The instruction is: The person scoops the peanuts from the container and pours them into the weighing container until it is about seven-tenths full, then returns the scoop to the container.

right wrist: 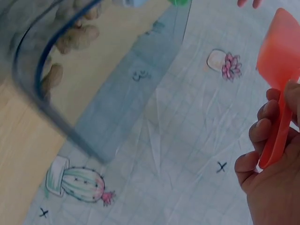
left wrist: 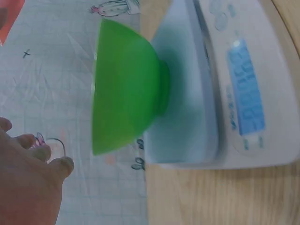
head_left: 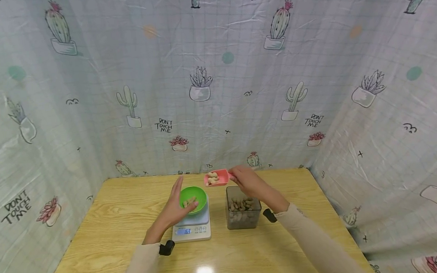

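Note:
A green bowl [head_left: 193,198] holding a few peanuts stands on a white kitchen scale [head_left: 192,228] with a lit blue display. My left hand [head_left: 177,204] rests beside the bowl's left rim, fingers straight; in the left wrist view the green bowl [left wrist: 124,112] sits on the scale [left wrist: 225,93] and my fingertips [left wrist: 28,159] show at lower left. My right hand [head_left: 244,180] grips the handle of a pink scoop [head_left: 217,178] loaded with peanuts, held above the table behind the bowl. The right wrist view shows the scoop [right wrist: 279,84] in my curled fingers [right wrist: 262,140].
A clear square container [head_left: 243,207] of peanuts stands right of the scale; its rim [right wrist: 42,70] fills the upper left of the right wrist view. Cactus-print cloth walls enclose the wooden table [head_left: 108,229] on three sides.

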Motion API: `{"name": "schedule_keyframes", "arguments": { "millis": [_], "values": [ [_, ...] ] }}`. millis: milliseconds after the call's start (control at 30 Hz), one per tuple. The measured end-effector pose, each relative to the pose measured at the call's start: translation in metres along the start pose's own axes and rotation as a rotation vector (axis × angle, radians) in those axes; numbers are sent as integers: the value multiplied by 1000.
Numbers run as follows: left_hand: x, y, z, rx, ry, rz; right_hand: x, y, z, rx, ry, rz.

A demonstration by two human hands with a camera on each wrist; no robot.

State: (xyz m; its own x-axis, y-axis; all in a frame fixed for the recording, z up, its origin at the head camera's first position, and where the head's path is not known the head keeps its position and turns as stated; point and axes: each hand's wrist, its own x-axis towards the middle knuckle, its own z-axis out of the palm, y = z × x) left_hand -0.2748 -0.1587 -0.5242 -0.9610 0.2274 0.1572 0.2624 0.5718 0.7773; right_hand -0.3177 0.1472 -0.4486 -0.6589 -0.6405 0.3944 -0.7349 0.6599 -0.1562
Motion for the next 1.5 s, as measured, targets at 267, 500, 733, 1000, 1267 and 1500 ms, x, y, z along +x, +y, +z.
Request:
{"name": "schedule_keyframes", "arguments": {
  "millis": [267, 500, 733, 1000, 1267, 1500],
  "values": [
    [-1, -20, 4, 32, -53, -55, 16, -14, 26, -24, -40, 4],
    [-1, -33, 10, 35, -84, -120, 24, -25, 42, -116, -191, 37],
    [-1, -40, 15, 11, -97, -179, 31, -33, 51, -178, -303, 79],
    [-1, -43, 17, 5, -109, -176, 44, -43, 53, -365, -366, -7],
    [0, -44, 18, 9, -108, -180, 55, -52, 29, -502, -328, -82],
    [1, -45, 18, 37, -95, -189, 59, -50, 15, -467, -353, -35]
  ]
}}
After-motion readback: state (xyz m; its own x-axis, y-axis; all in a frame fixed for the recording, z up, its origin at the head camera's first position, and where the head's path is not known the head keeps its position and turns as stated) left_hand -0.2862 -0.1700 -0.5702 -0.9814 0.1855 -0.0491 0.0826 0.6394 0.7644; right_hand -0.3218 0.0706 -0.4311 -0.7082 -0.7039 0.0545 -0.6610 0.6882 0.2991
